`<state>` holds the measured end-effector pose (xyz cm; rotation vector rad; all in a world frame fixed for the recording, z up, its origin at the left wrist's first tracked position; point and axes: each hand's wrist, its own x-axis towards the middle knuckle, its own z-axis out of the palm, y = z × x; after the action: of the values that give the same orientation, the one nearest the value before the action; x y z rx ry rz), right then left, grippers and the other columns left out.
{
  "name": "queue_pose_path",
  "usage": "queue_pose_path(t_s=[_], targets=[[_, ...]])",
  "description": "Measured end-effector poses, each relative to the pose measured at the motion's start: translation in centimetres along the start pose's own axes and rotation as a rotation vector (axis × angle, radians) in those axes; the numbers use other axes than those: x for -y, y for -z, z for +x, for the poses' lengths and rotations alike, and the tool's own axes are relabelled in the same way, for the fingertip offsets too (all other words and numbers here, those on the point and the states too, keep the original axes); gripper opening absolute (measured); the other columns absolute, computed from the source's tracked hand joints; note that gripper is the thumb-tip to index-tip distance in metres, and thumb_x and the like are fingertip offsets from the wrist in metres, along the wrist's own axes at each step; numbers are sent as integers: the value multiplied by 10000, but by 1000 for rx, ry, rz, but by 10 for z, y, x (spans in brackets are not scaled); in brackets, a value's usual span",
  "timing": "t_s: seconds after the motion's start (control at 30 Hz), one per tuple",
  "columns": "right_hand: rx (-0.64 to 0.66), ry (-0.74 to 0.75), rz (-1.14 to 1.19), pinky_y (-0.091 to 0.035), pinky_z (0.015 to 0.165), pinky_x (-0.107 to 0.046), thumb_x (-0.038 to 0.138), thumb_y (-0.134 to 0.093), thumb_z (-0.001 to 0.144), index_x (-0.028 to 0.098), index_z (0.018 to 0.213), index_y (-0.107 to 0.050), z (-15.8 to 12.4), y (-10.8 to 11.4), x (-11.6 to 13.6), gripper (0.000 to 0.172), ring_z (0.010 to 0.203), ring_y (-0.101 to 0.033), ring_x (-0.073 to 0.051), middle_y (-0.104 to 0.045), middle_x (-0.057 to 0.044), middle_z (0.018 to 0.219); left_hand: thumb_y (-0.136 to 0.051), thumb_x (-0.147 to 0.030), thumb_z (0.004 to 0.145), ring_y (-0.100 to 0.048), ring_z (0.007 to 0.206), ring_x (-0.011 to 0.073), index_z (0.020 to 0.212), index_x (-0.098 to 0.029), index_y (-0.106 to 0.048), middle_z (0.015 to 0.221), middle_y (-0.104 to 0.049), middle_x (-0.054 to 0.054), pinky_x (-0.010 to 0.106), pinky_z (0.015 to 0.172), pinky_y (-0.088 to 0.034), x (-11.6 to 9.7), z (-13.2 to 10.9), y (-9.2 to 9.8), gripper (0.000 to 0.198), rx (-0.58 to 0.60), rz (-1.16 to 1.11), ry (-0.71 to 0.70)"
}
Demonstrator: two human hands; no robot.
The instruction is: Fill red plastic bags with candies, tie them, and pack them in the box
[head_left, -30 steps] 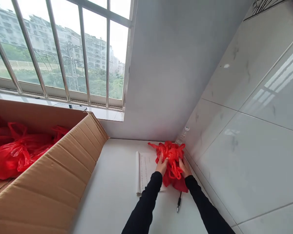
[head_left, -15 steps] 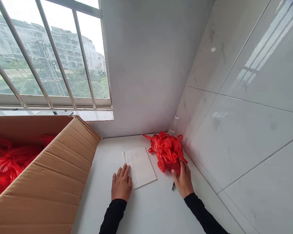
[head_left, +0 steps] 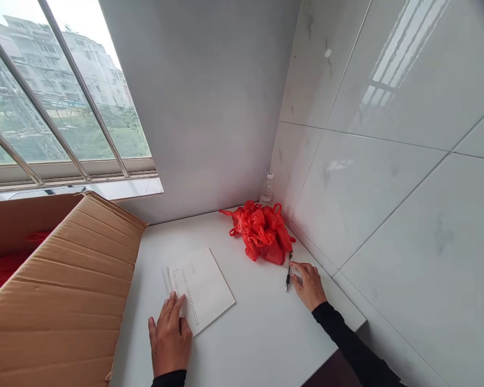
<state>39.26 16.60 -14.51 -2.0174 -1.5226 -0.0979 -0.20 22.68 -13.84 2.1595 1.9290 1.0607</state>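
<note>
1. The right hand lies on the white tabletop near its right edge, fingers loosely spread and holding nothing; its fingertips sit just beside a black pen, close enough that touching cannot be ruled out.
2. The pen lies flat, pointing toward the far right corner, with its far end almost at the bundle of red plastic bags. It looks light, stiff and smooth, likely to roll or slide on this slick surface; a pinch across the middle of the barrel would probably suit it best.
3. The left hand rests flat and open, palm down, on the near left corner of a sheet of paper with printed rows. The sheet is thin and limp, so it would bend if lifted by one edge.
4. The bag bundle is soft and crinkly, sitting toward the far right corner, with a small clear bottle behind it against the tiled wall.
5. A large cardboard box stands along the left edge.
</note>
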Motion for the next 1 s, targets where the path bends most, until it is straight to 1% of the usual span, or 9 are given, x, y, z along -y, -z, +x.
queue_pose_path(t_s=[0.1, 0.23, 0.37, 0.47, 0.6, 0.7, 0.77, 0.87, 1.0], targets=[[96, 55, -19, -467, 871, -378, 151, -506, 914, 310, 1232, -676, 4, 11, 0, 394, 954, -571, -241, -618, -62, 1006, -354, -118, 949, -461, 1425, 278, 1296, -149, -627, 1494, -555, 140, 534, 1239, -167, 0, -1, 0, 443, 11, 10, -28], [165, 63, -47, -444, 873, -368, 208, -556, 932, 318, 1039, -722, 7, 26, -8, 226, 943, -574, -234, -608, -42, 951, -360, -126, 942, -453, 1432, 274, 1307, -159, -616, 1495, -552, 134, 533, 1240, -169, 3, -3, 1, 447, 12, 10, -58], [146, -31, -104, -442, 839, -398, 203, -544, 935, 270, 1015, -719, 4, 43, -25, 203, 913, -572, -263, -602, -67, 922, -374, -138, 927, -454, 1432, 286, 1298, -184, -619, 1495, -552, 126, 545, 1236, -175, 7, -6, 0, 447, 1, -13, -67], [109, -96, -124, -450, 828, -424, 185, -506, 944, 227, 1057, -712, 7, 49, -27, 239, 904, -576, -282, -612, -97, 943, -388, -145, 911, -452, 1433, 287, 1286, -200, -628, 1489, -559, 117, 545, 1236, -179, 10, -7, -3, 448, -12, -39, -70], [95, -75, -55, -474, 901, -390, 293, -545, 970, 219, 1163, -672, 31, 37, 1, 243, 1008, -596, -258, -651, -92, 1055, -411, -134, 897, -469, 1421, 294, 1276, -217, -637, 1481, -571, 110, 556, 1229, -205, 11, -4, -5, 448, -25, -72, -76], [86, -71, -3, -478, 958, -427, 389, -645, 929, 186, 1262, -615, 56, 18, 34, 391, 1120, -579, -276, -644, -103, 1185, -417, -110, 901, -494, 1399, 320, 1263, -208, -647, 1464, -585, 131, 597, 1206, -240, 7, -3, -3, 440, -37, -94, -81], [84, -91, 30, -488, 961, -467, 395, -665, 928, 169, 1269, -597, 69, 8, 52, 415, 1116, -600, -272, -642, -99, 1202, -417, -104, 912, -518, 1374, 344, 1255, -193, -652, 1454, -589, 153, 634, 1187, -250, 1, -3, 1, 425, -60, -108, -83], [97, -118, 110, -530, 900, -442, 371, -628, 971, 161, 1163, -630, 73, 4, 67, 285, 978, -658, -216, -674, -60, 1091, -451, -127, 923, -554, 1334, 340, 1235, -189, -662, 1429, -601, 157, 629, 1192, -247, -10, -7, 11, 381, -142, -133, -83], [122, -137, 264, -536, 756, -342, 277, -582, 968, 165, 1041, -628, 51, 22, 76, 142, 725, -642, -164, -660, 5, 797, -515, -170, 920, -595, 1264, 303, 1182, -200, -687, 1322, -654, 142, 557, 1196, -304, -23, -19, 27, 315, -224, -184, -119]])
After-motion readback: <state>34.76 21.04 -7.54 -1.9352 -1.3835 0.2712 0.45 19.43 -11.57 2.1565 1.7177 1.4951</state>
